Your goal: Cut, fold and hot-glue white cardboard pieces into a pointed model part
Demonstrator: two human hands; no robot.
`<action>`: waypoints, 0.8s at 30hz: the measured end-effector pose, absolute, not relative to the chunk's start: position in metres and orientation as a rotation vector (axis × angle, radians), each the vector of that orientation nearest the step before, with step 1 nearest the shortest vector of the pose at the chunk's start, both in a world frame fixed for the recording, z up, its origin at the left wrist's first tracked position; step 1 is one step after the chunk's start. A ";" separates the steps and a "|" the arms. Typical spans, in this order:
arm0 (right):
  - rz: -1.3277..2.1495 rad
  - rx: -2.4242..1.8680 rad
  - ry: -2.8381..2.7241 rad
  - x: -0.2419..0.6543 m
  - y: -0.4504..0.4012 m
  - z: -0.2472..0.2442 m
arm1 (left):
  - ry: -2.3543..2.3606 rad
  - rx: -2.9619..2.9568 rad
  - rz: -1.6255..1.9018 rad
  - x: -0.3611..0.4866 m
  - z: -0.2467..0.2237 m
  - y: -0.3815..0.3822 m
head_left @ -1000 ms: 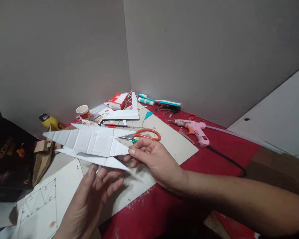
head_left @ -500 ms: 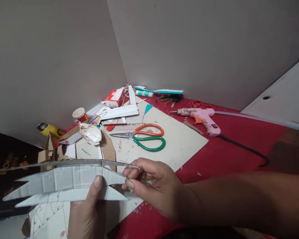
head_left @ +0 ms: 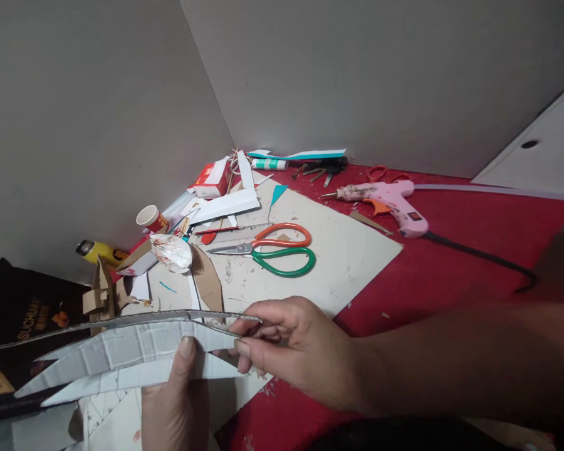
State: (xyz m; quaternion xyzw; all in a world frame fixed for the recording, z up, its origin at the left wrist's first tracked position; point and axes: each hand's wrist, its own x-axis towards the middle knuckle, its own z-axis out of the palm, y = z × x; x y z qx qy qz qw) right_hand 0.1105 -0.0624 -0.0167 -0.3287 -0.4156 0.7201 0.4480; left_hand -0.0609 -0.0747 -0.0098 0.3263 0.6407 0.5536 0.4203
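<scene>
Curved, pointed cardboard strips (head_left: 122, 344), white and grey with creases across them, are held in a layered bundle above the table. My left hand (head_left: 176, 394) grips them from below, its thumb pressed on the middle strip and its fingers hidden behind. At the right-hand tips, my right hand (head_left: 291, 351) pinches one point between thumb and fingers, close to the upper strip's end. Just beyond the hands lie scissors (head_left: 249, 249) with one orange and one green handle. Whether the strips are joined, I cannot tell.
A pink glue gun (head_left: 395, 203) with a black cord lies at the right on the red tabletop (head_left: 474, 250). Behind the strips are a paper cup (head_left: 153, 218), a yellow bottle (head_left: 98, 252), card scraps (head_left: 209, 275) and a white leaf-shaped piece (head_left: 172, 252). Grey walls meet at the back.
The view has shifted and tilted slightly. The left ends of the strips sit a little lower. Both hands keep their hold in nearly the same places.
</scene>
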 end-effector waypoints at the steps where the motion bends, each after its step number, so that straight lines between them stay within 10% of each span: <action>1: 1.794 -0.827 -1.026 0.111 -0.063 -0.016 | 1.541 0.780 1.402 -0.059 -0.009 -0.074; 24: 2.048 -0.745 -0.738 0.115 -0.047 -0.030 | 1.351 0.738 1.459 -0.062 0.002 -0.061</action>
